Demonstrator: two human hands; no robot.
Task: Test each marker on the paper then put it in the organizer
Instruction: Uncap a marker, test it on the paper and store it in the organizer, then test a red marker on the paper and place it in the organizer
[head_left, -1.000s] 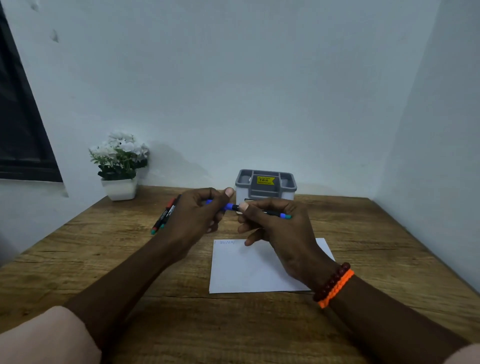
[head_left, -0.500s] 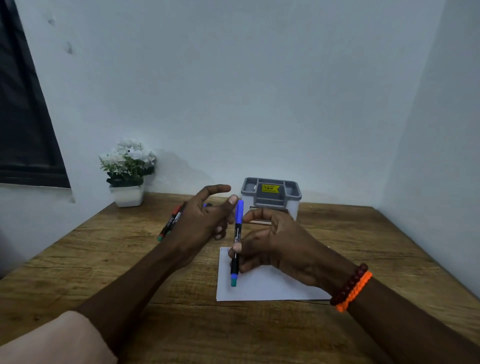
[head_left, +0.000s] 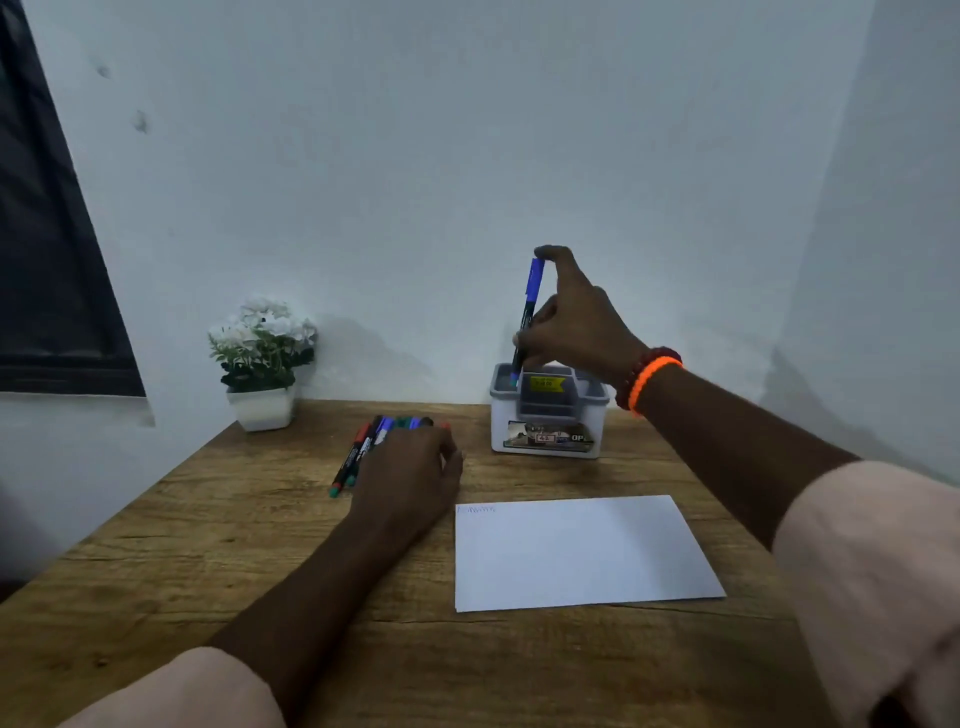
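My right hand grips a blue-capped marker upright, its lower end inside the left rear compartment of the grey and white organizer at the back of the desk. My left hand rests palm down on a loose pile of markers left of the organizer; whether its fingers grip one is hidden. A white sheet of paper lies in front of the organizer, with a faint scribble at its top left corner.
A small white pot of white flowers stands at the back left against the wall. The wooden desk meets white walls at the back and right. A dark window frame is at the far left.
My right hand has lifted the blue marker from over the paper back to the organizer. My left hand has dropped onto the marker pile.
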